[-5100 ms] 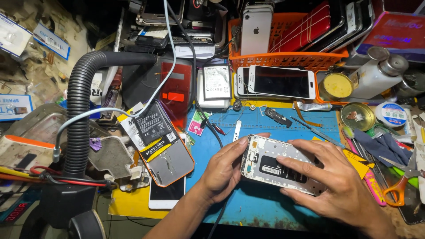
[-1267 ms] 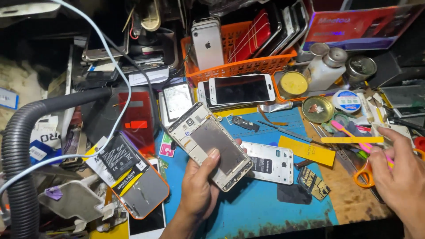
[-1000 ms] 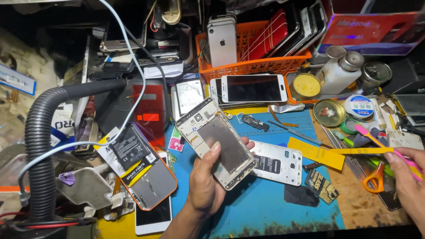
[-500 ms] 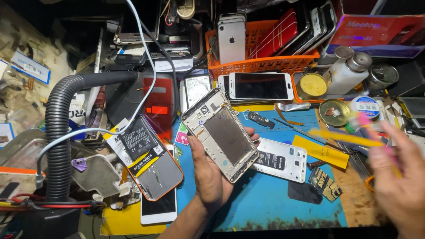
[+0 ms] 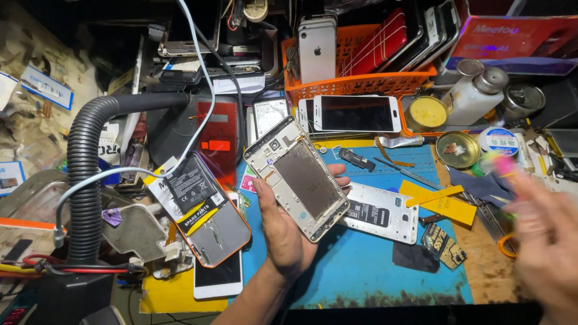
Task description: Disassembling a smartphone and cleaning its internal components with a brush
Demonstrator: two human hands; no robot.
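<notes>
My left hand (image 5: 283,232) holds an opened phone chassis (image 5: 298,177) tilted above the blue work mat (image 5: 361,271). Its bare metal mid-frame faces up, with the camera end at the upper left. My right hand (image 5: 545,238) is motion-blurred at the right edge, over the brown bench. It grips a thin pink and green tool (image 5: 497,162) whose kind I cannot make out. A white inner phone plate (image 5: 382,212) lies flat on the mat just right of the chassis, beside a yellow strip (image 5: 442,201).
An orange basket (image 5: 361,84) of phones stands at the back, with a white phone (image 5: 355,113) lying in front of it. A black ribbed hose (image 5: 84,180) runs down the left. An orange-edged phone with a battery (image 5: 211,222) lies left of my hand. Tins (image 5: 457,149), a white bottle (image 5: 475,93) and orange-handled scissors (image 5: 506,247) crowd the right.
Both hands held the white phone part at first. Now it lies on the mat, my left hand holds the chassis, and my right hand has picked up the pink tool and swings it inward.
</notes>
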